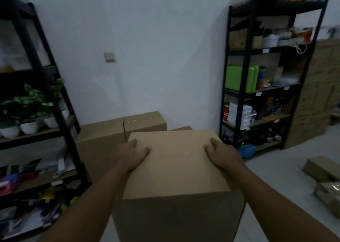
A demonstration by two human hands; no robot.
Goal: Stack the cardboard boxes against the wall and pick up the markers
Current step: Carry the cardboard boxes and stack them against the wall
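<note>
Both forearms reach forward, bare and almost straight. The left hand (131, 154) lies palm down, its fingers spread and lightly bent, with the thumb pointing inward to the other hand. The right hand (221, 154) mirrors it, fingers bent, wrist a little lower than the knuckles.

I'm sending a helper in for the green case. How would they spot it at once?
Go to the black shelf rack right of the white wall. On its third shelf from the top, at the left end, stands the green case. It is the only bright green, flat-sided thing there; its neighbours are small cups and white packets.
</note>
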